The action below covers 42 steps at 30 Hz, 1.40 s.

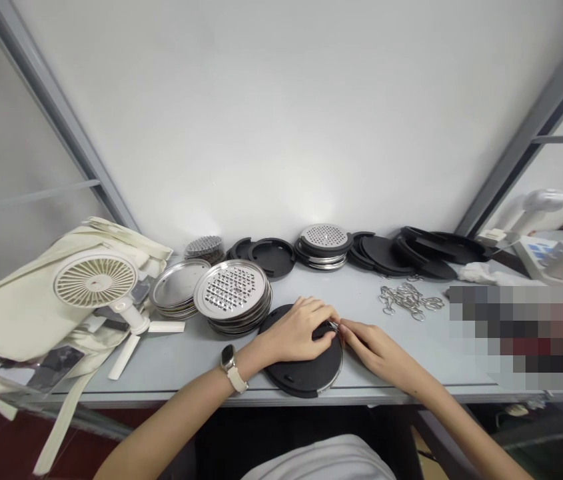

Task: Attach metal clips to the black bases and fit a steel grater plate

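A round black plate (306, 373) with a thin metal rim on its right side lies at the table's front edge. My left hand (301, 330) rests over it, its thumb and forefinger closed around a raised black part near the right edge. At that same spot my right hand (368, 343) has its fingertips pinched together on a small shiny metal wire piece (332, 326). The fingers partly hide this piece. To the right lies a pile of metal wire loops (408, 299). Just left of the black plate stands a stack of round metal grater discs (231, 293).
Plain metal discs (177, 288) are stacked further left, beside a white fan (95, 280) and a cream bag (16, 313). Along the wall stand black rings (272, 257), a stack topped by a perforated disc (326, 237) and more black plates (386, 255).
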{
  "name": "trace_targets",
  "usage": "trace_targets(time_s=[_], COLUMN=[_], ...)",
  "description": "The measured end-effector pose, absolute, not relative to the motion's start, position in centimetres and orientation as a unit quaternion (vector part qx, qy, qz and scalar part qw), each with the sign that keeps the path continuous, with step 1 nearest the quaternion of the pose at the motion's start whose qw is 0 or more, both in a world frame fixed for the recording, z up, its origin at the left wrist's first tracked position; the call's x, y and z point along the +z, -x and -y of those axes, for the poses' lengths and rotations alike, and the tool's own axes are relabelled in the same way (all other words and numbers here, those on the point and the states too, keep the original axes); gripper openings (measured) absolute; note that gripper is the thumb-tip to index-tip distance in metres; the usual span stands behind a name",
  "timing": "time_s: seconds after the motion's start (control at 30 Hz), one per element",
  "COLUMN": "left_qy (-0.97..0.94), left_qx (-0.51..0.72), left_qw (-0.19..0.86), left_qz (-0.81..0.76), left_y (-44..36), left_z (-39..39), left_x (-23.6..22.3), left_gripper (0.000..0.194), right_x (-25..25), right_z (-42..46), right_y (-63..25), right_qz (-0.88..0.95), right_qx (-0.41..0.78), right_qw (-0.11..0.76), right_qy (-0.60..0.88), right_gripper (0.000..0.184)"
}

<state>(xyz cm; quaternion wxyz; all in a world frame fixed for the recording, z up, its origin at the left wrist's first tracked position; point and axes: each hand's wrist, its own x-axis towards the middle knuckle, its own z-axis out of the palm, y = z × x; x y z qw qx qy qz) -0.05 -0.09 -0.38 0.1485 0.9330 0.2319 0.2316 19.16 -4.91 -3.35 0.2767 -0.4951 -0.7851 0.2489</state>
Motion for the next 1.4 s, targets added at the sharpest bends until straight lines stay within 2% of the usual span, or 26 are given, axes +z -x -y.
trace_targets(time_s=[1.0, 1.4], left_qy=[-0.94, -0.933], left_qx=[0.228, 0.246], left_qw=[0.131, 0.129], left_qz=[-0.218, -0.227], left_y=[0.19, 0.1], left_z=[-0.11, -0.25], left_x=[-0.48, -0.68], left_gripper=[0.013, 0.014], right_x=[-3.08, -3.75], right_z=[4.93, 4.7], right_y=[-19.25, -19.26], right_qz=[0.795, 0.798], right_qx=[0.23, 0.224], right_qw=[0.288, 0.243], right_qy=[0.481, 0.503], right_gripper=[0.033, 0.026])
